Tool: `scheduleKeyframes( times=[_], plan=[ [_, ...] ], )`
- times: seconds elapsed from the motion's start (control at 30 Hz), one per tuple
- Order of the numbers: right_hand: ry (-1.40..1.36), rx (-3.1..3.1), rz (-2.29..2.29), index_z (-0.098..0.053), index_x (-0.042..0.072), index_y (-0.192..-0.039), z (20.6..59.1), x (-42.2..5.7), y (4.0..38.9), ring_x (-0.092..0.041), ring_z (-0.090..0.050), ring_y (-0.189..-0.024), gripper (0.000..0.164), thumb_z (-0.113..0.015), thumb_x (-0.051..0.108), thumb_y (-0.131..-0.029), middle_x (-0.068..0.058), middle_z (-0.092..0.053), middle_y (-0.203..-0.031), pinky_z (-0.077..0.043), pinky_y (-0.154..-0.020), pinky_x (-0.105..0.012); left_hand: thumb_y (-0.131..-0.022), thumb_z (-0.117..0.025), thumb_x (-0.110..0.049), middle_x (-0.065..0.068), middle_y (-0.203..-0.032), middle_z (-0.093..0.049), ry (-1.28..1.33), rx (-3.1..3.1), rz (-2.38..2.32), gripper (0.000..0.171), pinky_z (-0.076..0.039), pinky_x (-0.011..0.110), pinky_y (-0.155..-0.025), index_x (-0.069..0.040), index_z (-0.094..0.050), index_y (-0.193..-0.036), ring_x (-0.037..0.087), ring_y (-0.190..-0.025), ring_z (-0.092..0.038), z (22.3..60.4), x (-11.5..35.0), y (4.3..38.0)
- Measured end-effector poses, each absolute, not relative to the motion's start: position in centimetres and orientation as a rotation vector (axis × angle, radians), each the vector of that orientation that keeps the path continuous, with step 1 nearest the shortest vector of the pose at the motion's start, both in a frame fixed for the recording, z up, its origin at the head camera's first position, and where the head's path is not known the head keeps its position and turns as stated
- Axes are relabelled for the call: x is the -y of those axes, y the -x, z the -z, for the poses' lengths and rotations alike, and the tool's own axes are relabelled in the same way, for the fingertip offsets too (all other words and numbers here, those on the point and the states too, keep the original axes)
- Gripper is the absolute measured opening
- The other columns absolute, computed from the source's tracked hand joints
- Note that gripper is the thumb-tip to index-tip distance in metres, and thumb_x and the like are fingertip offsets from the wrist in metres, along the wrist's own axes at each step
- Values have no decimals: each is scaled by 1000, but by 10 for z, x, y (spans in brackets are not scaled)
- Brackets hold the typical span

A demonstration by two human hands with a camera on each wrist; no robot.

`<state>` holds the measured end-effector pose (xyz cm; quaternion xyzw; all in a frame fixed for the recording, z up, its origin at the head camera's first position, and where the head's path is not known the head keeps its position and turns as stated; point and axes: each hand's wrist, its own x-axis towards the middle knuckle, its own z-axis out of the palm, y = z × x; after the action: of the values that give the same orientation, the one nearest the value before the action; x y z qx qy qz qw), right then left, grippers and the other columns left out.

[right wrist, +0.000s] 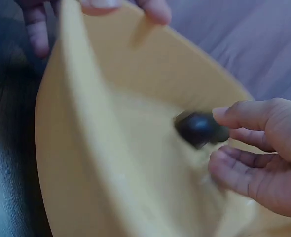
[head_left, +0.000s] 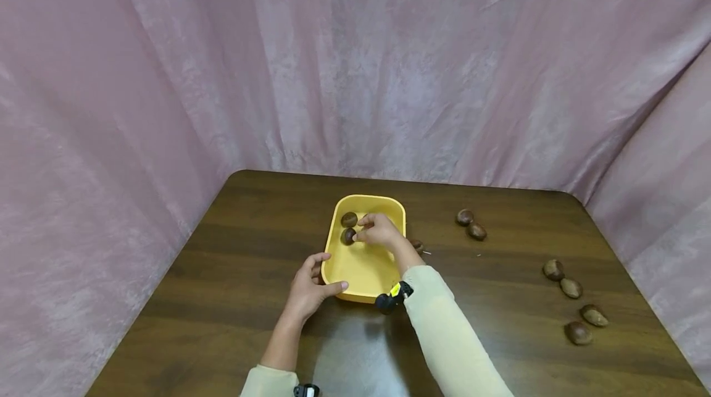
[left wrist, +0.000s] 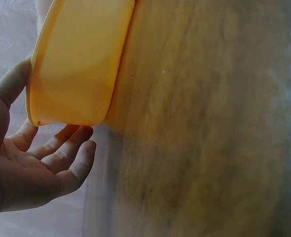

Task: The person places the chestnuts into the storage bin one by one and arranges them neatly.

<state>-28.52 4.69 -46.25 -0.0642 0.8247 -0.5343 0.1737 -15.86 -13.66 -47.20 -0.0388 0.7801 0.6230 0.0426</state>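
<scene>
While the left hand point(head_left: 308, 291) clamps the lower-left corner of a yellow, rounded rectangular tray point(head_left: 355, 270), the right hand point(head_left: 379, 231) reaches inside, fingertips parted.
2 glossy, dark-brown, rounded nuts point(head_left: 349, 220) show at the tray's upper left, near those fingertips; 1 outer nut point(head_left: 417, 246) sits just right of the tray; 6 more nuts point(head_left: 571, 288) lie at the frame's right; a brushing thumb could set a nut rolling; a low forearm sweep could knock the outer one away; uneven pressure on the rim could tip the tray.
</scene>
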Motion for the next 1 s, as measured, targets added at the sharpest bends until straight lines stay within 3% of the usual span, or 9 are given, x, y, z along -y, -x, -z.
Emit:
scheduleKeyframes(
  times=[0.2,0.4,0.63,1.0],
  plan=[
    [394,-2474,1377,-58,-1,-121,446,-59,259,-30,-55,-99,42,-70,14,-83,-18,-57,-113,-47,-79,-40,-67,-85,-12,19,-112,-58,114,-2410,-1866,70,-46,34,-69,-4,-49,-126,32,-96,-54,475,140,151],
    [457,-2449,1453,-57,1,-123,437,-74,239,-31,-57,-97,44,-71,13,-82,-20,-55,-119,-48,-76,-40,-67,-84,-12,20,-114,-57,107,-2402,-1877,69,-46,34,-70,-4,-48,-126,32,-96,-55,476,139,153],
    [570,-2500,1493,-58,1,-121,430,-90,226,-39,-56,-100,47,-74,14,-79,-20,-58,-115,-48,-77,-39,-67,-84,-11,19,-113,-57,112,-2411,-1880,68,-46,34,-70,-6,-49,-125,33,-95,-55,473,137,158],
    [601,-2555,1529,-58,0,-121,423,-110,214,-36,-57,-98,48,-76,13,-78,-16,-59,-114,-48,-78,-42,-67,-84,-9,20,-112,-58,141,-2412,-1887,67,-46,34,-69,-7,-50,-125,33,-94,-55,468,136,160]
  ],
)
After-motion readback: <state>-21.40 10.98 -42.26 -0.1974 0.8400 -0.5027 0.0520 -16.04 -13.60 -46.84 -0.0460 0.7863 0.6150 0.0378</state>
